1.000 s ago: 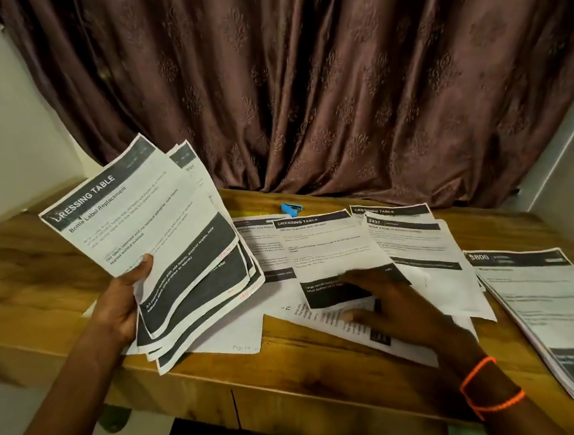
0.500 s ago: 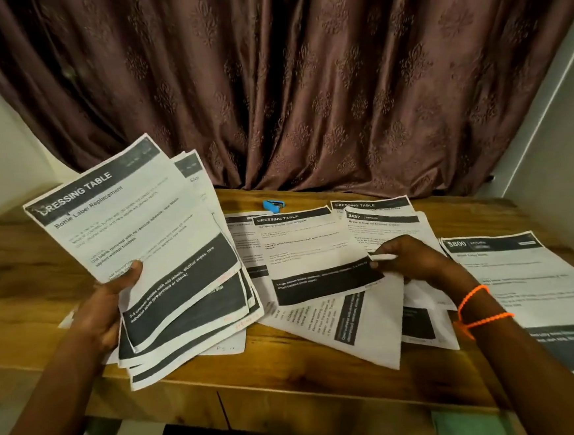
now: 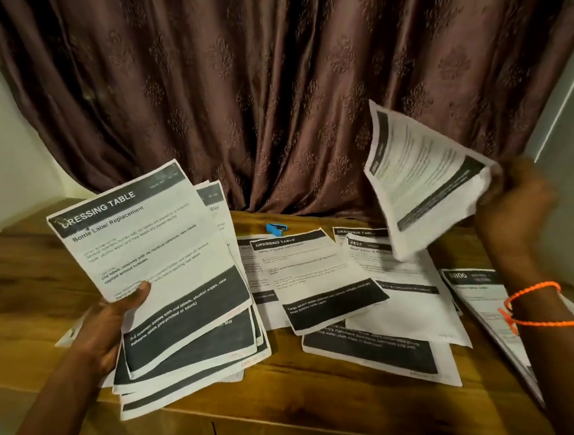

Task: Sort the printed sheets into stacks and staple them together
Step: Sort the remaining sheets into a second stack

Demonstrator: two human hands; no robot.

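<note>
Wooden table (image 3: 27, 292), printed sheets (image 3: 321, 283) (overlapping), stapler (image 3: 276, 228)

Head-worn view, forward and down, close over wooden table (image 3: 26, 282)

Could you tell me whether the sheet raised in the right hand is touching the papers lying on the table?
Cannot tell: in the head view, the raised sheet's blurred lower corner overlaps the table papers.

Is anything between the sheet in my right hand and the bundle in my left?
Nothing visible. The lifted sheet in the right hand has open air across to the bundle in the left hand.
</note>
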